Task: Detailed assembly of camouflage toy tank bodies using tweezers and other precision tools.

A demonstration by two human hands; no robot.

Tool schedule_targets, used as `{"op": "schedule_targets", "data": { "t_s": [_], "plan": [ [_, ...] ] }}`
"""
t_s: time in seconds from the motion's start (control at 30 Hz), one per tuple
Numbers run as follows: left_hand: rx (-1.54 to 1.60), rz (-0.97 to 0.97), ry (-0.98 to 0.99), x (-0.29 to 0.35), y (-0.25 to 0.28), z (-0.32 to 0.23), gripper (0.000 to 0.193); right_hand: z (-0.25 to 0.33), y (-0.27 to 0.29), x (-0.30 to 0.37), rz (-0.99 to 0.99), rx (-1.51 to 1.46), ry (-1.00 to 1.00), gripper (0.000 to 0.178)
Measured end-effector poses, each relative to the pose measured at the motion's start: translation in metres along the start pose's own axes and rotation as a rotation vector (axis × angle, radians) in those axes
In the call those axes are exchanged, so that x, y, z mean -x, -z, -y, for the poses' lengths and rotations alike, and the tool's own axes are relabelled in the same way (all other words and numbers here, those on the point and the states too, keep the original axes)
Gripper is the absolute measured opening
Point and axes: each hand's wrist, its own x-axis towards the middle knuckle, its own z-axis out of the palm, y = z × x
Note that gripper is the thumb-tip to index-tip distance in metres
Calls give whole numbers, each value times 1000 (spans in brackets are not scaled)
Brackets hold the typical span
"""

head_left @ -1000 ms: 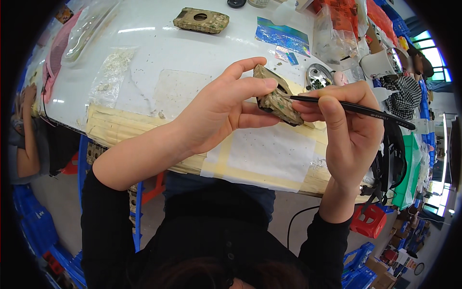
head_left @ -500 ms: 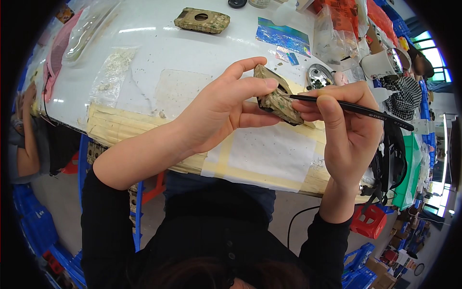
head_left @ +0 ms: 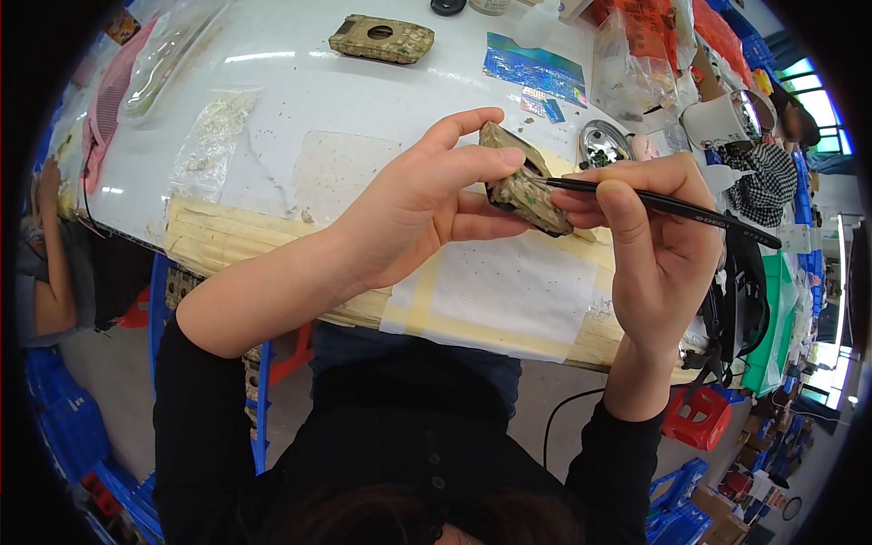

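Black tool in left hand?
No: the right hand grips the black tool; the left hand holds a camo hull.

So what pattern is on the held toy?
The toy has tan, brown and green camouflage, shown best in the head view.

Two hulls [head_left: 536, 205], one tool [head_left: 672, 203], one metal dish [head_left: 609, 133], one paper sheet [head_left: 509, 291] and one green bin [head_left: 774, 318] are counted; more hulls may be half hidden at lower left.
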Motion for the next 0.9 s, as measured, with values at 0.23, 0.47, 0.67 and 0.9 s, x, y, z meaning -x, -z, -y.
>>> {"op": "schedule_targets", "data": {
  "t_s": [0.23, 0.47, 0.67, 0.9],
  "plan": [
    [1, 7, 3, 0, 1, 0, 76, 1, 0, 0, -1, 16, 6, 14],
    [-24, -5, -6, 1, -1, 0, 71, 1, 0, 0, 6, 50, 21, 13],
    [-77, -39, -12, 1, -4, 1, 61, 1, 1, 2, 14, 96, 27, 12],
    [-78, -39, -17, 1, -3, 2, 61, 1, 1, 4, 18, 156, 31, 11]
  ]
}}
